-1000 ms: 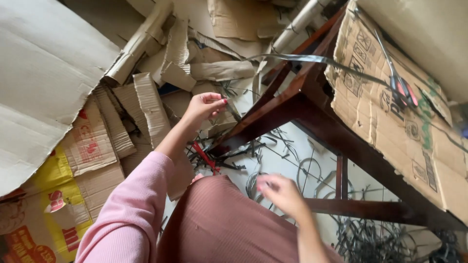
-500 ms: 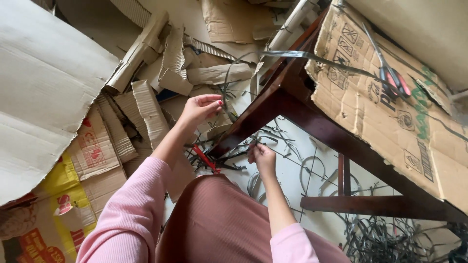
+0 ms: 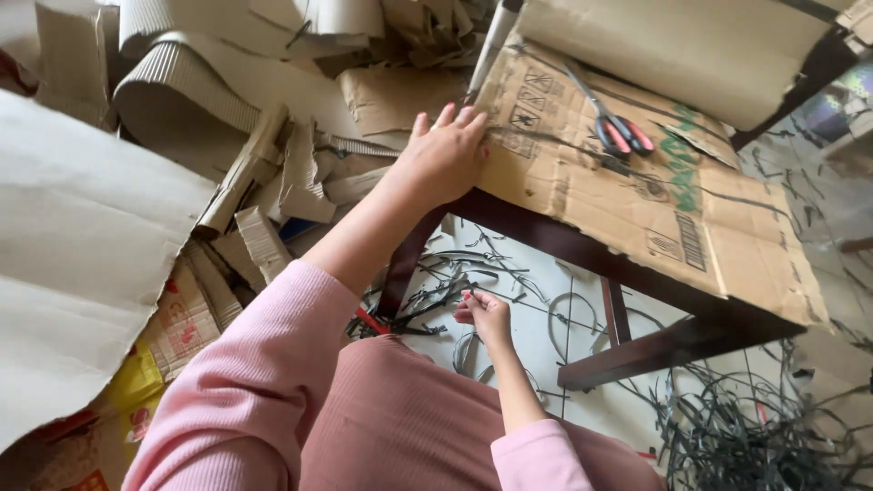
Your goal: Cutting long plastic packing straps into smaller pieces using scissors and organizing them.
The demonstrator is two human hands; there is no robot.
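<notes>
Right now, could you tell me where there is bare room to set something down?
The cardboard sheet lies bare between the left hand and the scissors, and toward its near edge. The floor by the right hand is crowded with black strips; cardboard scraps pile left.

The person is wearing a pink ribbed top with long sleeves; both sleeves are ending at the wrists. A darker, dusty-pink ribbed garment is covering the lap. Both hands are bare.

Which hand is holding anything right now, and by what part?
Right hand pinches something small and red at its fingertips; what it is cannot be told. Left hand rests flat on cardboard.
</notes>
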